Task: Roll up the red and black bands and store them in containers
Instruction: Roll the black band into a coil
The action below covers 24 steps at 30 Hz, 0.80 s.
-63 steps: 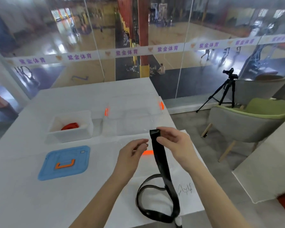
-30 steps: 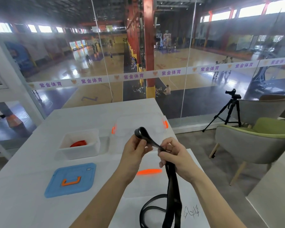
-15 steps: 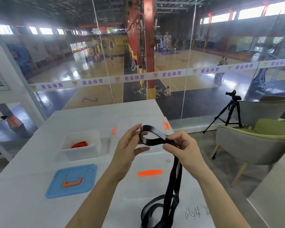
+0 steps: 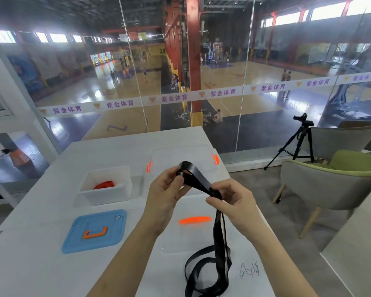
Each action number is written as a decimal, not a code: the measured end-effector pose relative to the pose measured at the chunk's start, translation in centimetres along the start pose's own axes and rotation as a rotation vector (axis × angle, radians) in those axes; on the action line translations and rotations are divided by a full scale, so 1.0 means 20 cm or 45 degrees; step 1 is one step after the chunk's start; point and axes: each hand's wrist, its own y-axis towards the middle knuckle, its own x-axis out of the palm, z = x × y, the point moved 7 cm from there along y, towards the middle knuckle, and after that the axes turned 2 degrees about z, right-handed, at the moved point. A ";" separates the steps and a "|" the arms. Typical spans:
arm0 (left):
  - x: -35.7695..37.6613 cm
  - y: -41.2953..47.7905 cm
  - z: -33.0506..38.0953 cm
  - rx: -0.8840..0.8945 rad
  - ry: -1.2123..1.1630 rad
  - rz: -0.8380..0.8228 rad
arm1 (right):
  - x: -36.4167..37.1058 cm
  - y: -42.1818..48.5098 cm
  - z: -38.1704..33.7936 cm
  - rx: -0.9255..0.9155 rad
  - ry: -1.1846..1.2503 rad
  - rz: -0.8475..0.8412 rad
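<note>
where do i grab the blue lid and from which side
By the orange handle on top of the blue lid, coming down from above. The lid lies flat on the table, so its thin edges offer little hold, and the U-shaped handle is probably the only raised part. The left hand is nearer but pinches the black band.

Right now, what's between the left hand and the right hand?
In the head view, a looped stretch of the black band runs from left hand to right hand.

The flat black elastic band (image 4: 220, 236) arches up right of the white rectangular plastic container (image 4: 107, 194), tail hanging coiled. A rolled red band (image 4: 105, 185) lies inside it.
</note>
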 end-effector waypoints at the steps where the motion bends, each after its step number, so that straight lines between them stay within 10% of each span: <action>1: 0.00 0.00 0.00 0.001 0.042 -0.019 | -0.02 -0.01 0.00 -0.012 -0.005 0.049; 9: 0.02 -0.04 0.09 0.441 1.041 -0.297 | -0.10 -0.02 -0.02 -0.088 -0.188 0.099; 14: 0.12 -0.09 -0.01 0.119 1.104 -0.517 | -0.06 -0.05 -0.05 -0.080 -0.218 0.015; 24: 0.14 -0.13 0.05 0.196 0.745 -0.419 | 0.01 -0.10 0.05 0.035 -0.021 -0.056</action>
